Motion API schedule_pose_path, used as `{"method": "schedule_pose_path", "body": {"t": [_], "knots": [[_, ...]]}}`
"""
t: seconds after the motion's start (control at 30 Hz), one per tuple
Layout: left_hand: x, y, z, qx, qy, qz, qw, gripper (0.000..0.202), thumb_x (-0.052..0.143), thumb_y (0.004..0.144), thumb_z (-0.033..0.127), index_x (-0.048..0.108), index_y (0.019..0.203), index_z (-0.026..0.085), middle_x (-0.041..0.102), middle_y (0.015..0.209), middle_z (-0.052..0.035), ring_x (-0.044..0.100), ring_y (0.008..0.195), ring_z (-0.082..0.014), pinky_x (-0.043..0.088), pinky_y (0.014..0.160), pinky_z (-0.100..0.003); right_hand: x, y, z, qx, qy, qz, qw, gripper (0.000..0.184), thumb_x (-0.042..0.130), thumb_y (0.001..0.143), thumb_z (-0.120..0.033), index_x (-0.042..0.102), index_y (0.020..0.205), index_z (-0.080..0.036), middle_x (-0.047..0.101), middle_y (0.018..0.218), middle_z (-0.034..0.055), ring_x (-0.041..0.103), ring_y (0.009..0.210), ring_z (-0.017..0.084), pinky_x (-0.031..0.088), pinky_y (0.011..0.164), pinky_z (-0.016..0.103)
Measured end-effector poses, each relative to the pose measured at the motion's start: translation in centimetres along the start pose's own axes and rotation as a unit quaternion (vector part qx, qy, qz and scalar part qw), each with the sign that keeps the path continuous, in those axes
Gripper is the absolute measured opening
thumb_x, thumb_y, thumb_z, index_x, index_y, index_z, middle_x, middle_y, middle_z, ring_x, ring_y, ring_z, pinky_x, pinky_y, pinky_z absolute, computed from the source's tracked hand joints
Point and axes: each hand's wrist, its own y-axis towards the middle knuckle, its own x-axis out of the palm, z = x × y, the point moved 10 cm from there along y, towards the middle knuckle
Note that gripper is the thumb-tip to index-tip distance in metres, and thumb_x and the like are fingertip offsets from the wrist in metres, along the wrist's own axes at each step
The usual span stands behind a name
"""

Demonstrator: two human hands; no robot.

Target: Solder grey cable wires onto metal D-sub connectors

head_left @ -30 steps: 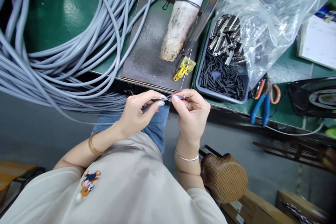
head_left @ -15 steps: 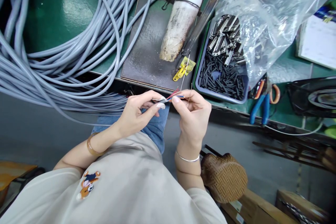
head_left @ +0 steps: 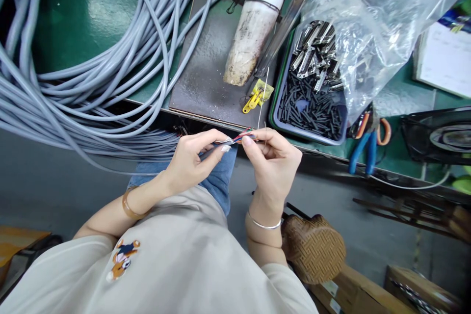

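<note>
Between thumb and fingers, my left hand pinches the end of a grey cable, just behind its stripped part. Thin coloured wires, red, blue and orange among them, fan out of that end. My right hand is closed on these wires, with thumb and index finger pressed together. A white strand sticks up from near the right fingers over the board's edge. Both hands are in front of the bench edge, above my lap. The wire tips are partly hidden by the right fingers.
Many grey cables loop across the left of the green bench. A dark board carries a yellow cutter. Right of it stand a bin of black tubes and metal connectors, a plastic bag and pliers.
My right hand has shifted slightly to the right with the wires, and the white strand has swung right with it. My left hand stays almost in place.
</note>
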Motion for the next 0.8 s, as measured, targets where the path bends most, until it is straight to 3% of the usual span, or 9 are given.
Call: {"method": "schedule_pose_path", "body": {"t": [0.4,0.53,0.63,0.7,0.8], "knots": [[-0.2,-0.2,-0.1,-0.010,0.025,0.007,1.000,0.010,0.064,0.093,0.020,0.072,0.095,0.014,0.076,0.084,-0.0036,0.069,0.068,-0.0104,0.054,0.062,-0.019,0.0,-0.2,-0.6,-0.016,-0.064,0.010,0.998,0.014,0.072,0.090,-0.033,0.074,0.085,-0.021,0.054,0.063,-0.0057,0.030,0.049,0.005,0.023,0.047,0.026],[-0.1,0.1,-1.5,-0.077,-0.055,0.016,0.995,0.008,0.067,0.087,0.021,0.069,0.089,0.014,0.072,0.079,-0.0021,0.067,0.066,-0.0093,0.054,0.063,-0.018,0.2,-0.4,-1.1,-0.028,-0.061,0.012,0.998,0.011,0.070,0.092,-0.029,0.073,0.084,-0.022,0.057,0.067,-0.0053,0.030,0.049,0.005,0.023,0.047,0.026],[0.0,0.5,-2.6,-0.125,-0.159,0.022,0.979,0.020,0.075,0.080,0.023,0.072,0.097,0.013,0.072,0.080,-0.0018,0.065,0.066,-0.0081,0.055,0.063,-0.017,0.3,-0.8,-2.1,-0.068,-0.071,0.012,0.995,0.008,0.070,0.092,-0.027,0.073,0.086,-0.023,0.061,0.072,-0.0042,0.034,0.051,0.005,0.027,0.048,0.026],[0.4,0.9,-3.0,-0.144,-0.202,-0.007,0.969,0.026,0.078,0.079,0.026,0.075,0.102,0.013,0.071,0.077,-0.0014,0.062,0.063,-0.0078,0.054,0.060,-0.017,0.5,-1.1,-3.0,-0.110,-0.090,0.005,0.990,0.005,0.070,0.092,-0.025,0.073,0.088,-0.024,0.064,0.075,-0.0033,0.037,0.051,0.006,0.031,0.048,0.025],[1.2,1.5,-2.8,-0.154,-0.229,-0.085,0.957,0.020,0.079,0.081,0.032,0.078,0.091,0.014,0.069,0.074,-0.0025,0.060,0.058,-0.0086,0.053,0.055,-0.020,0.7,-1.5,-4.0,-0.160,-0.128,-0.008,0.979,0.006,0.070,0.092,-0.023,0.074,0.091,-0.026,0.068,0.079,-0.0025,0.044,0.052,0.007,0.038,0.049,0.026]]}}
